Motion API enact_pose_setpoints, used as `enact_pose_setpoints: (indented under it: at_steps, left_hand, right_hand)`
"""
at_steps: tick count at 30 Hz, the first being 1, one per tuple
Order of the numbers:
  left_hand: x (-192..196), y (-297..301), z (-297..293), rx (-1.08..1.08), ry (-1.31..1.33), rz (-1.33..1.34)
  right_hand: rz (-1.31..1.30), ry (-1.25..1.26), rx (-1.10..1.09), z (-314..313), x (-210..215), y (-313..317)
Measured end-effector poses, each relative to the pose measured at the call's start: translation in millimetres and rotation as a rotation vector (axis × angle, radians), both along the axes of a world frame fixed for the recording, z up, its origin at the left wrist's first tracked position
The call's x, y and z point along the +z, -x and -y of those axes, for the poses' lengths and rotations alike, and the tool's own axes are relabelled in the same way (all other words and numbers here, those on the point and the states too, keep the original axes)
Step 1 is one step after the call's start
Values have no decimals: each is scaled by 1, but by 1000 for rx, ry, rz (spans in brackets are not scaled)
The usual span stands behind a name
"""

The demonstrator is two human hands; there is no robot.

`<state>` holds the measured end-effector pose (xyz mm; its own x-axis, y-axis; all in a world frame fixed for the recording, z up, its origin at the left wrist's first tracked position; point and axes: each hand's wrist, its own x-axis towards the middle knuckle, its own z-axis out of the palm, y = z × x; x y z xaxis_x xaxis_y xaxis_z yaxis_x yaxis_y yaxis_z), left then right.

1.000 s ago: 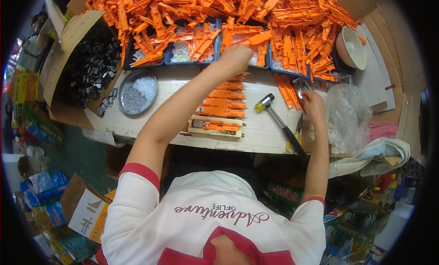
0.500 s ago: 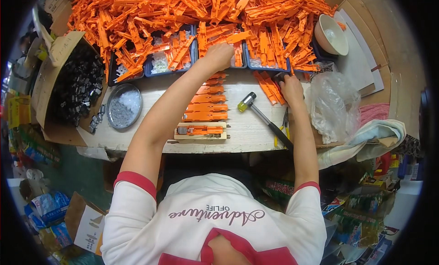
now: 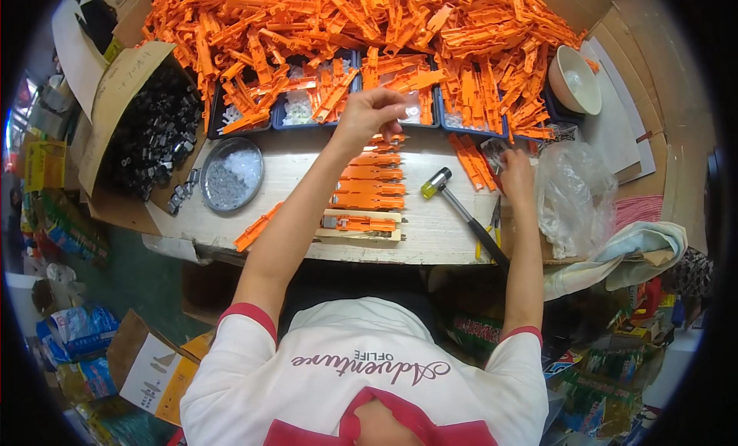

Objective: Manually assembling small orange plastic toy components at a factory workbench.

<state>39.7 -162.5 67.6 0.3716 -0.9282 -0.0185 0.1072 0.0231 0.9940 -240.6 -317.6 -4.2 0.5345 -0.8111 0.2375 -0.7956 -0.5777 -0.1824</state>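
Observation:
My left hand [image 3: 367, 119] is raised over the row of orange plastic parts [image 3: 371, 186], just in front of the blue bins. Its thumb and fingers are pinched; anything between them is too small to make out. My right hand [image 3: 517, 174] is low on the right side of the table, its fingers curled at a small greyish, see-through item beside two loose orange strips [image 3: 472, 161]; what it grips is unclear. Nearest me in the row, a wooden holder [image 3: 396, 234] carries an orange part [image 3: 357, 224] with a metal piece on it.
A hammer [image 3: 465, 209] and yellow-handled pliers [image 3: 497, 231] lie left of my right forearm. Blue bins [image 3: 278, 123] stand before a large orange heap [image 3: 369, 23]. Around are a metal dish [image 3: 258, 158], a box of black parts [image 3: 127, 73], a bowl [image 3: 592, 100] and a plastic bag [image 3: 573, 188].
My left hand has lifted back from the bin of orange parts toward me. My right hand has drawn slightly nearer. The whole view has shifted a little, and an orange part left of my forearm now shows.

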Motion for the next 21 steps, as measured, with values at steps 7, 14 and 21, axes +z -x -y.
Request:
enact_pose_setpoints:
  at_steps: [7, 14, 21]
  left_hand:
    - [-34, 25, -75, -29, 181, -340]
    - [-43, 49, -135, -24, 244, -443]
    - [-42, 53, -157, 29, 248, -367]
  right_hand:
    - [64, 98, -13, -22, 15, -3]
    - [968, -1113, 396, -134, 57, -74]
    - [978, -1487, 402, -186, 61, -105]
